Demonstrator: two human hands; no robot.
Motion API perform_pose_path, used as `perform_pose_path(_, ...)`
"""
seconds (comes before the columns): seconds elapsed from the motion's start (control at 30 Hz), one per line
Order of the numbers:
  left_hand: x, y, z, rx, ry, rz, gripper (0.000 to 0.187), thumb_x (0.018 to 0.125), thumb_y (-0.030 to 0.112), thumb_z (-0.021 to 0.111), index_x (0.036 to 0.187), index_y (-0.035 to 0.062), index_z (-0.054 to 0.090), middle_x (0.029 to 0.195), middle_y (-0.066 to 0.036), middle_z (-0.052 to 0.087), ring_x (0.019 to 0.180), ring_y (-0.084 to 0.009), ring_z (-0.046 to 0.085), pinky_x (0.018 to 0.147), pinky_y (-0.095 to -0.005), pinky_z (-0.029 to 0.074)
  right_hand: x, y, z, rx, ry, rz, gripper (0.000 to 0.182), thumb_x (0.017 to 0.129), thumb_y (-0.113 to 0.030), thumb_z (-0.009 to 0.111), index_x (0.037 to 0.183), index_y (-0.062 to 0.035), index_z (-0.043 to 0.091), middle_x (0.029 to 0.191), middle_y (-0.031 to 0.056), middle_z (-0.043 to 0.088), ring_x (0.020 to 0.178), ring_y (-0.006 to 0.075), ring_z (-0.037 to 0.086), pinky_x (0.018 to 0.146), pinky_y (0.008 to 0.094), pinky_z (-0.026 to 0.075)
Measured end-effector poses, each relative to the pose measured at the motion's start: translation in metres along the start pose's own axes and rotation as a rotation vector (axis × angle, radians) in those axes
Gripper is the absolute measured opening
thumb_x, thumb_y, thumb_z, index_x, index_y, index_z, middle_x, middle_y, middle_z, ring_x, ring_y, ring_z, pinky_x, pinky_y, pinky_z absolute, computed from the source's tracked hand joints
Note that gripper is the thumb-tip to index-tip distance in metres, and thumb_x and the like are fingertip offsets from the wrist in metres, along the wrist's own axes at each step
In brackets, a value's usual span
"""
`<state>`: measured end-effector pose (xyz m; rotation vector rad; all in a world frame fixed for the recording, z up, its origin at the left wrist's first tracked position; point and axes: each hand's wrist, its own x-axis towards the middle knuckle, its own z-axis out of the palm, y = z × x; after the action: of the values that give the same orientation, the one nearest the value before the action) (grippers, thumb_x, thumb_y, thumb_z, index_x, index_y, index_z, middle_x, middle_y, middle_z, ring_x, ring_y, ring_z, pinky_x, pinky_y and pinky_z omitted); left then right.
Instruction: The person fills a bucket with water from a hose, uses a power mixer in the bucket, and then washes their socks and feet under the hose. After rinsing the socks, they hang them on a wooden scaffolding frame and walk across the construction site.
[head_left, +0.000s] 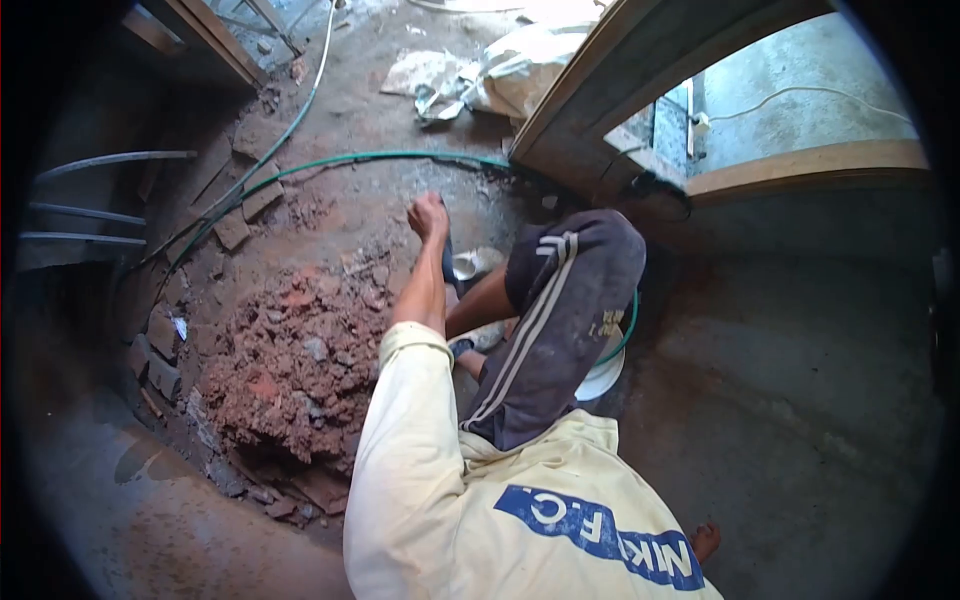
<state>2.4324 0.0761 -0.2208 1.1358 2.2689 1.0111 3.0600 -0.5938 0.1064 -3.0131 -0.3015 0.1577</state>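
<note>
My left hand (428, 215) is stretched forward, closed into a fist above the dirty floor; what it grips, if anything, I cannot make out. Just below that wrist is a pale, rounded object (466, 266), partly covered by my forearm and leg. Only a small part of my right hand (706, 541) shows past the edge of my pale yellow shirt (560, 475), low on the right, most of its fingers hidden. Left of my arm lies a heap of reddish, clumpy soil (300, 360) with broken bits in it. My bent knee (610, 250) is in dark striped trousers.
A green hose (385, 155) curves across the floor ahead. Whitish sacks (525, 70) lie at the back. A wooden frame (800, 170) leans on the right, and part of a white bucket (602, 375) shows behind my leg. Brick pieces (232, 230) and metal bars (90, 213) are at left.
</note>
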Motion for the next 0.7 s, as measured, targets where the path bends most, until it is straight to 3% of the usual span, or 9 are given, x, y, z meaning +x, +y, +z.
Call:
perform_pose_path(0.07, 0.057, 0.029, -0.013, -0.184, 0.165, 0.231, 0.021, 0.085, 0.021, 0.054, 0.083, 0.0052, 0.068, 0.082, -0.022, 0.064, 0.076, -0.0426, 0.061, 0.069, -0.05, 0.045, 0.014, 0.022, -0.021, -0.062, -0.004, -0.004, 0.034, 0.08, -0.005, 0.064, 0.113, 0.0022, 0.058, 0.09, 0.0179, 0.064, 0.066, 0.0251, 0.064, 0.052, 0.0333, 0.052)
perform_pose_path(0.23, 0.231, 0.18, -0.121, -0.299, 0.353, 0.296, 0.025, 0.084, 0.028, 0.062, 0.079, 0.0064, 0.072, 0.073, -0.016, 0.068, 0.066, -0.0271, 0.067, 0.061, -0.0395, 0.05, 0.006, 0.036, -0.034, -0.066, 0.105, 0.245, 0.035, 0.084, -0.007, 0.06, 0.117, 0.0032, 0.057, 0.105, 0.0212, 0.062, 0.085, 0.0296, 0.065, 0.062, 0.0368, 0.055)
perform_pose_path(0.27, 0.253, 0.24, -0.137, 0.214, 0.539, -0.127, 0.031, 0.082, 0.036, 0.063, 0.079, 0.0068, 0.072, 0.073, -0.016, 0.068, 0.065, -0.0272, 0.066, 0.061, -0.0386, 0.05, 0.029, 0.063, -0.022, 0.0, 0.143, 0.144, 0.034, 0.082, -0.007, 0.059, 0.115, 0.0014, 0.058, 0.09, 0.0171, 0.062, 0.069, 0.0243, 0.061, 0.053, 0.0347, 0.05)
perform_pose_path(0.33, 0.274, 0.22, -0.203, -0.294, 0.51, 0.572, 0.031, 0.08, 0.033, 0.06, 0.078, 0.0034, 0.071, 0.069, -0.013, 0.068, 0.062, -0.0264, 0.065, 0.061, -0.0376, 0.049, 0.03, 0.081, -0.006, 0.1, 0.165, 0.062, 0.033, 0.081, -0.008, 0.059, 0.113, -0.0003, 0.059, 0.077, 0.0129, 0.062, 0.055, 0.0187, 0.058, 0.044, 0.0325, 0.046)
perform_pose_path(0.37, 0.281, 0.226, -0.228, -0.121, 0.602, 0.632, 0.028, 0.079, 0.027, 0.058, 0.079, 0.0022, 0.07, 0.066, -0.012, 0.067, 0.062, -0.0218, 0.064, 0.059, -0.0355, 0.048, 0.025, 0.069, 0.009, 0.139, 0.156, 0.088, 0.033, 0.081, -0.007, 0.059, 0.113, -0.0002, 0.059, 0.077, 0.0127, 0.063, 0.057, 0.0184, 0.058, 0.046, 0.0324, 0.046)
perform_pose_path(0.43, 0.337, 0.195, -0.243, -0.644, 0.474, 0.659, 0.024, 0.077, 0.025, 0.069, 0.08, 0.0011, 0.072, 0.066, -0.006, 0.067, 0.06, -0.0132, 0.06, 0.058, -0.0305, 0.049, 0.001, 0.049, 0.041, 0.119, 0.202, 0.132, 0.033, 0.083, -0.008, 0.059, 0.115, -0.0005, 0.059, 0.079, 0.0122, 0.063, 0.058, 0.0181, 0.058, 0.048, 0.0319, 0.047)
perform_pose_path(0.5, 0.302, 0.169, -0.274, -0.442, 0.524, 0.518, 0.023, 0.08, 0.022, 0.069, 0.084, -0.0002, 0.072, 0.071, -0.005, 0.069, 0.062, -0.0124, 0.06, 0.061, -0.0281, 0.051, -0.04, 0.005, 0.057, 0.071, 0.017, 0.239, 0.034, 0.087, -0.013, 0.061, 0.119, -0.0005, 0.057, 0.105, 0.0174, 0.064, 0.079, 0.0217, 0.065, 0.062, 0.0331, 0.054)
perform_pose_path(0.6, 0.257, 0.086, -0.289, -0.635, 0.474, 0.494, 0.024, 0.081, 0.022, 0.07, 0.086, -0.0016, 0.071, 0.084, -0.012, 0.071, 0.075, -0.0156, 0.064, 0.071, -0.0288, 0.052, -0.068, 0.038, 0.131, 0.371, -0.039, 0.244, 0.033, 0.084, -0.01, 0.063, 0.116, -0.0031, 0.057, 0.082, 0.0086, 0.064, 0.057, 0.0154, 0.058, 0.046, 0.0275, 0.045)
perform_pose_path(0.7, 0.197, -0.03, -0.3, -0.212, 0.659, 0.271, 0.03, 0.079, 0.025, 0.071, 0.091, -0.0021, 0.07, 0.088, -0.017, 0.07, 0.08, -0.0256, 0.066, 0.076, -0.0349, 0.052, -0.13, 0.019, 0.177, 0.421, -0.208, 0.372, 0.034, 0.084, -0.01, 0.065, 0.117, -0.0045, 0.056, 0.081, 0.0086, 0.064, 0.056, 0.0133, 0.058, 0.044, 0.0256, 0.043)
